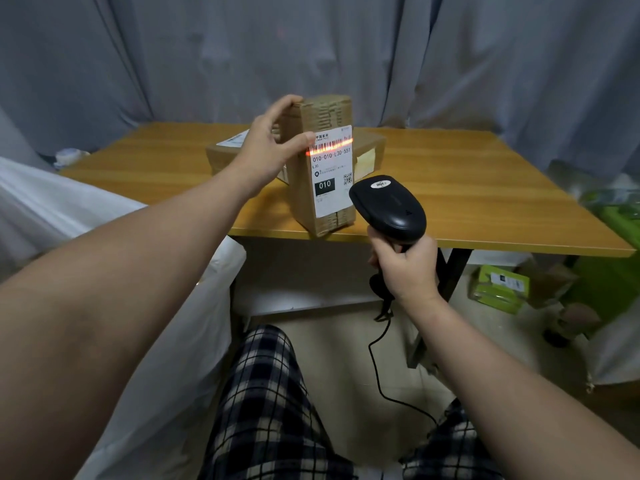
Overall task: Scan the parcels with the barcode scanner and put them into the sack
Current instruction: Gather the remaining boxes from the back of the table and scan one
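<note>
Cardboard parcel [323, 174], upright at the near edge of the wooden table [485, 188], looks stiff and light, best held by its top corner where the left hand [273, 140] grips, while the right hand [405, 268] clasps the barcode scanner [388, 206].

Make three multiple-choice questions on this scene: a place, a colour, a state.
1. Where does the held parcel stand? A) on the table's near edge B) in the sack C) on the floor
2. What colour is the scan line across the barcode? A) green B) red-orange C) blue
3. What is the right hand doing? A) hanging open B) gripping the barcode scanner C) pressing the table
Answers: 1 A, its base rests on the tabletop; 2 B, a red-orange line glows there; 3 B, fingers curl round it.
</note>
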